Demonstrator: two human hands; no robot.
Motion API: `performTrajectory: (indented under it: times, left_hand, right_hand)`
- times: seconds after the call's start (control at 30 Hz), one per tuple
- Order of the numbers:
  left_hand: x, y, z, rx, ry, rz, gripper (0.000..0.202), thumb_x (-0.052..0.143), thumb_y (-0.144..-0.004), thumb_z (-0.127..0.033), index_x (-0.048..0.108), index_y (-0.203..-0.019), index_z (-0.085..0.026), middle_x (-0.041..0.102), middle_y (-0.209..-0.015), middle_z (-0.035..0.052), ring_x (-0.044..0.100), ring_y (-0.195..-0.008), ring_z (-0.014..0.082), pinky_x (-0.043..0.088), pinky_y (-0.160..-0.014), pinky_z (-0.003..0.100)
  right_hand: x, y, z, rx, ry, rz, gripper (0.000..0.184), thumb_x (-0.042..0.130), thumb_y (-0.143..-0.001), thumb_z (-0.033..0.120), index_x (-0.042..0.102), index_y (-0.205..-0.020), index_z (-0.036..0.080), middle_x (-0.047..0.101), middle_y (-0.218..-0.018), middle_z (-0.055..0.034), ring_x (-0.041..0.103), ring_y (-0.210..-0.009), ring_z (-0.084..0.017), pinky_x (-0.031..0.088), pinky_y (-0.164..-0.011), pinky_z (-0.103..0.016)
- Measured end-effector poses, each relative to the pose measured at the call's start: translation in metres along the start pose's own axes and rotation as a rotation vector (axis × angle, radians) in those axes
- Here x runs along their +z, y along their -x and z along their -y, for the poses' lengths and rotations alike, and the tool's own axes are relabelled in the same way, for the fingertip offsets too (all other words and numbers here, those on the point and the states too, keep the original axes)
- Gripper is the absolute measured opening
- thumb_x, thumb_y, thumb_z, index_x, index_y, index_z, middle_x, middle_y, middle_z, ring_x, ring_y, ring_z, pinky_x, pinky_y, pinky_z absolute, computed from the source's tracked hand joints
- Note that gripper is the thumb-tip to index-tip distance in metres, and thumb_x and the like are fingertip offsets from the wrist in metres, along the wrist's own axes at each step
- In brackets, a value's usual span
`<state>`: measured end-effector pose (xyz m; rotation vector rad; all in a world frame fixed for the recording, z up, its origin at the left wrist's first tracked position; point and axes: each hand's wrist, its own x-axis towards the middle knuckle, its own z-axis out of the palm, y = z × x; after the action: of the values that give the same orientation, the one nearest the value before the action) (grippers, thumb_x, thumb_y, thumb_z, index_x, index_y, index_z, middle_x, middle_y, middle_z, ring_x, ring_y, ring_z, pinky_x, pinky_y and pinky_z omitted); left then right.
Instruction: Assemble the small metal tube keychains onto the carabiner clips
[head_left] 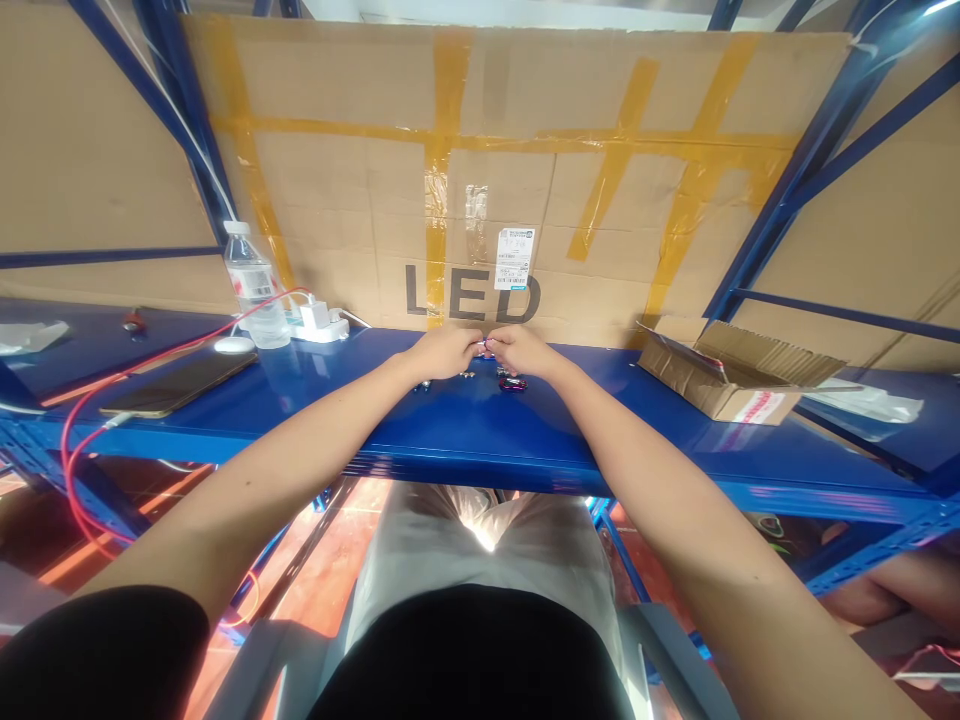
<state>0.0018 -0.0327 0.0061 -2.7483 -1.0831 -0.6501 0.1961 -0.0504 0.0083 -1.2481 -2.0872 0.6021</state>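
My left hand [448, 352] and my right hand [519, 351] meet above the blue shelf top [465, 430], fingers closed from both sides on one small shiny piece [484, 348]. Purple and white bits of it show between my fingertips; its kind is too small to make out. Just below my right hand lies a small dark red and black glossy object [513, 384]. A few tiny metal parts [468, 374] rest under my hands, and more small parts [423, 385] lie beneath my left wrist.
At left stand a water bottle [256, 290], a white power strip [321, 322] and a phone [180, 385] with a red cable [75, 420]. An open cardboard box [727, 375] sits at right. A large cardboard sheet [360, 220] walls off the back. Another person's limb [892, 590] shows at lower right.
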Motion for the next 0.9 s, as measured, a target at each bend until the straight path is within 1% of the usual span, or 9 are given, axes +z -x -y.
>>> performTrajectory:
  times: [0.1,0.23,0.47,0.6,0.77,0.9]
  left_hand:
    - [0.001,0.001,-0.003,0.021,-0.125,-0.037,0.034,0.041,-0.104,-0.034,0.07,-0.1,-0.017,0.076,-0.097,0.0124,0.07,-0.09,0.0272,0.048,-0.074,0.033]
    - [0.001,0.001,-0.005,0.044,-0.207,-0.058,0.034,0.041,-0.104,-0.033,0.07,-0.105,-0.017,0.076,-0.097,0.0129,0.072,-0.091,0.0278,0.049,-0.074,0.034]
    - [-0.001,0.002,-0.009,0.052,-0.28,-0.056,0.035,0.04,-0.105,-0.033,0.07,-0.108,-0.016,0.077,-0.099,0.0134,0.073,-0.091,0.028,0.048,-0.073,0.034]
    - [0.0,0.002,-0.009,0.084,-0.307,-0.06,0.033,0.041,-0.105,-0.035,0.07,-0.109,-0.017,0.078,-0.097,0.013,0.073,-0.089,0.0283,0.047,-0.071,0.034]
    - [0.002,0.002,-0.008,0.114,-0.35,-0.066,0.033,0.041,-0.104,-0.033,0.069,-0.11,-0.016,0.077,-0.093,0.0132,0.074,-0.088,0.0299,0.047,-0.069,0.035]
    - [0.002,0.001,-0.009,0.122,-0.368,-0.051,0.03,0.044,-0.103,-0.03,0.069,-0.111,-0.016,0.077,-0.094,0.013,0.073,-0.087,0.0297,0.046,-0.068,0.035]
  right_hand:
    - [-0.001,0.002,0.002,0.04,-0.079,0.026,0.033,0.044,-0.101,0.017,0.053,-0.07,0.019,0.042,-0.048,0.0055,0.04,-0.039,-0.011,0.035,-0.047,-0.027]
    - [-0.003,0.002,0.0,0.048,-0.166,0.049,0.034,0.045,-0.101,0.016,0.053,-0.068,0.019,0.039,-0.043,0.0061,0.037,-0.037,-0.01,0.033,-0.043,-0.025]
    - [-0.006,0.005,0.0,0.071,-0.248,0.071,0.033,0.046,-0.099,0.016,0.056,-0.067,0.017,0.035,-0.041,0.0062,0.03,-0.037,-0.009,0.031,-0.04,-0.024]
    - [-0.01,0.008,0.003,0.102,-0.275,0.121,0.029,0.049,-0.096,0.015,0.057,-0.069,0.016,0.033,-0.041,0.0069,0.027,-0.037,-0.008,0.028,-0.038,-0.023]
    - [-0.014,0.01,0.004,0.14,-0.356,0.172,0.024,0.054,-0.095,0.015,0.056,-0.071,0.016,0.029,-0.044,0.0088,0.023,-0.039,-0.007,0.026,-0.036,-0.021]
    - [-0.017,0.011,0.004,0.192,-0.397,0.21,0.025,0.051,-0.096,0.014,0.055,-0.072,0.016,0.028,-0.046,0.0091,0.022,-0.039,-0.007,0.024,-0.037,-0.02]
